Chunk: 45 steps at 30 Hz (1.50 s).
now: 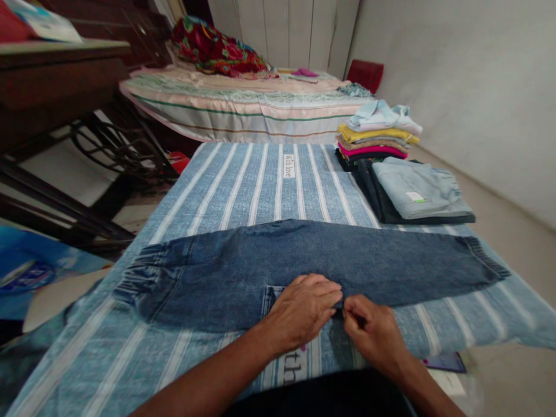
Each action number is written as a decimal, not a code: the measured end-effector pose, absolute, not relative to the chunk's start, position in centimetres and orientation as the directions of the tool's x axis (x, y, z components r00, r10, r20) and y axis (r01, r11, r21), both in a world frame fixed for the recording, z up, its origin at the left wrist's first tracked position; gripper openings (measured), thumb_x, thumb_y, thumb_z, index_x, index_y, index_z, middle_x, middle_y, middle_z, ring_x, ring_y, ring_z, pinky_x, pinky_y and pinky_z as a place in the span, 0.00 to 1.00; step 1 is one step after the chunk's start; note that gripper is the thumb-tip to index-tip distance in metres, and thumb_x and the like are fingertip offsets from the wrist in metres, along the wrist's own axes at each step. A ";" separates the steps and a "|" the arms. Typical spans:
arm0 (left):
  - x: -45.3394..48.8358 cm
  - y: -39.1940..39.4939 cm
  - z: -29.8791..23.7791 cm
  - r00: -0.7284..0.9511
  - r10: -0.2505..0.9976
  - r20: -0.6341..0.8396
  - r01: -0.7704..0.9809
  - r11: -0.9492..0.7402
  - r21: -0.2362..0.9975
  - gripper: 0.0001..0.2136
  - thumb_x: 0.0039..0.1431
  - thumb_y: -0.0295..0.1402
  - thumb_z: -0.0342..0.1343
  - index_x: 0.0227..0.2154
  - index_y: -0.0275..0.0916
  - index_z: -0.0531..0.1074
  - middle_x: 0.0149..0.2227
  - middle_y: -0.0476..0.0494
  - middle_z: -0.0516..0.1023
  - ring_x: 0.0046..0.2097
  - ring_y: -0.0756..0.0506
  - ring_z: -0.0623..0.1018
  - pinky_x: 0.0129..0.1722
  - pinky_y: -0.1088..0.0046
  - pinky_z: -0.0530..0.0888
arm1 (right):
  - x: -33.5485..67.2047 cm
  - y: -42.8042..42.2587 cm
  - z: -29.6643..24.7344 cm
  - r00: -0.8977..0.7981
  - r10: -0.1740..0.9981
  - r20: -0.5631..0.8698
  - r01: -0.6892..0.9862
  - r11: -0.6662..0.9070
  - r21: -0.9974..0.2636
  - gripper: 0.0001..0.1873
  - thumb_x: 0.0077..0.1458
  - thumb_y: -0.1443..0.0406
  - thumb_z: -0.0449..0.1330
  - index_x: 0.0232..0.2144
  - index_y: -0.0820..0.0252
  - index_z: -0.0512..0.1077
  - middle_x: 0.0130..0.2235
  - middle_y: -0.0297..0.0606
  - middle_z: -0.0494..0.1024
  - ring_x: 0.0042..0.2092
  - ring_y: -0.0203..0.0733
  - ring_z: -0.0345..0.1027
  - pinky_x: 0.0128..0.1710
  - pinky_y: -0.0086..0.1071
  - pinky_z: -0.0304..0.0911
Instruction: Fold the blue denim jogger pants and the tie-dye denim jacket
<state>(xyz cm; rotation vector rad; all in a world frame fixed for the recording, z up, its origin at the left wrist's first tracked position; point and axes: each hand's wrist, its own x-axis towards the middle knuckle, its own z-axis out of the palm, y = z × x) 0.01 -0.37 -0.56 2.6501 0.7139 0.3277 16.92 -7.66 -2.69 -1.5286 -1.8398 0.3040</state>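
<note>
A pair of dark blue jeans lies folded lengthwise across a blue striped sheet, elastic waistband at the left, cuff at the right. My left hand rests on the jeans' near edge beside a back pocket, fingers curled and pinching the denim. My right hand meets it from the right, fingers closed on the same edge of the jeans.
A stack of folded clothes and folded light and dark jeans sit at the sheet's far right. A mattress with a floral cloth lies beyond. A dark sewing table stands left. A purple card lies near right.
</note>
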 end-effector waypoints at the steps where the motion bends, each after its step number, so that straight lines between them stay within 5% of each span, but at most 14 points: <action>1: 0.0 -0.4 -0.5 0.844 0.522 0.122 0.435 -0.800 0.413 0.11 0.60 0.34 0.52 0.46 0.44 0.68 0.51 0.51 0.73 0.53 0.47 0.67 0.53 0.67 0.62 | 17.0 -7.7 -2.6 -0.046 0.933 0.356 0.757 0.265 -0.597 0.08 0.50 0.72 0.50 0.22 0.59 0.64 0.17 0.25 0.63 0.18 0.28 0.58 0.21 0.22 0.51; 15: -0.2 -0.4 0.1 0.855 0.505 0.115 0.416 -0.801 0.430 0.12 0.62 0.38 0.49 0.46 0.43 0.69 0.52 0.49 0.72 0.54 0.45 0.67 0.53 0.65 0.62 | 17.6 -7.7 -2.6 -0.071 0.978 0.198 0.760 0.182 -0.625 0.07 0.48 0.72 0.50 0.21 0.58 0.62 0.17 0.25 0.62 0.18 0.28 0.57 0.21 0.24 0.50; 45: 0.0 -0.4 -0.1 0.839 0.535 0.103 0.443 -0.780 0.441 0.11 0.62 0.35 0.50 0.46 0.44 0.69 0.51 0.50 0.73 0.53 0.45 0.68 0.52 0.65 0.62 | 17.6 -7.8 -2.7 -0.068 0.978 0.200 0.746 0.182 -0.641 0.07 0.48 0.72 0.50 0.21 0.58 0.63 0.17 0.25 0.63 0.18 0.29 0.57 0.21 0.24 0.50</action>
